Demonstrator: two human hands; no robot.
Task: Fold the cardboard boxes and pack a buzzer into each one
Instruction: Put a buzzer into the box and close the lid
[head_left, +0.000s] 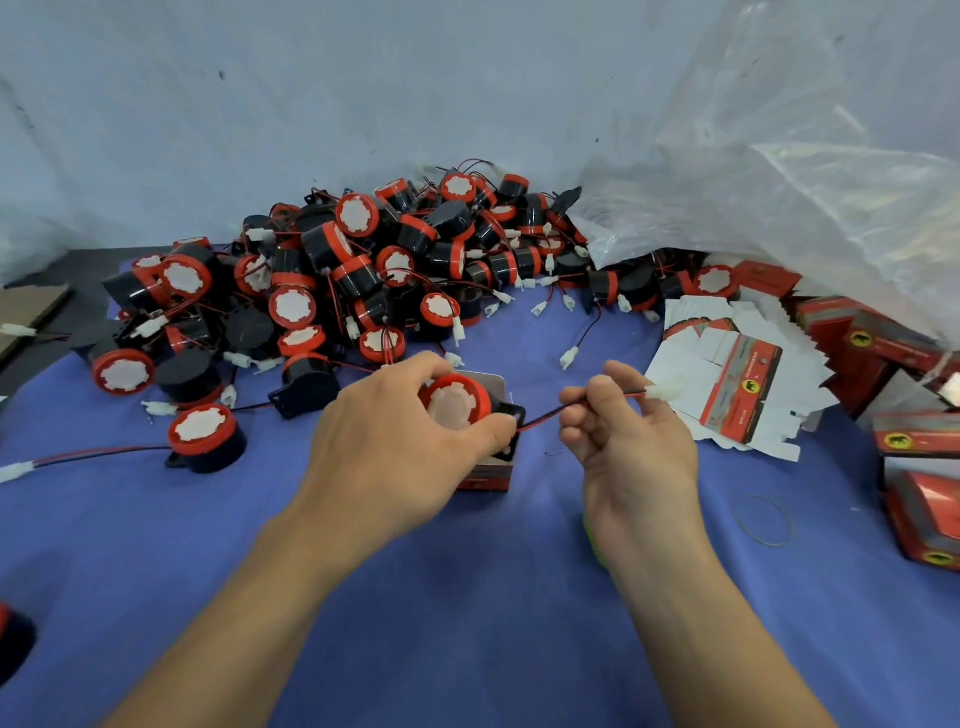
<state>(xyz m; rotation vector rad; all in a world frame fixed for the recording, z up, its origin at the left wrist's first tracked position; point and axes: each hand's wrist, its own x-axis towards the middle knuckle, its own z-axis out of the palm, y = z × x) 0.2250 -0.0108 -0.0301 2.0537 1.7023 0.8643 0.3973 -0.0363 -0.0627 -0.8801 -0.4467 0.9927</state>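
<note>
Now, at the far left a lone buzzer (205, 436) is sitting on the blue cloth (467, 623), and behind it a heap of loose buzzers (337, 280) is sprawling across the back of the table, crowding close to the work spot. The left hand (400, 441) is curling thumb and fingers round a red-faced buzzer (454, 402), holding it at the mouth of an open cardboard box (485, 475) standing on the cloth. How deep the buzzer is sitting, I cannot tell. Its red-and-black wire (540, 415) is stretching rightward to the right hand (628, 447), which is pinching it just short of the white connector (665, 389). Beyond, flat box blanks (727, 384) are lying fanned out, folded red boxes (914, 441) are crowding the right edge, and a clear plastic bag (779, 182) is draping over them.
</note>
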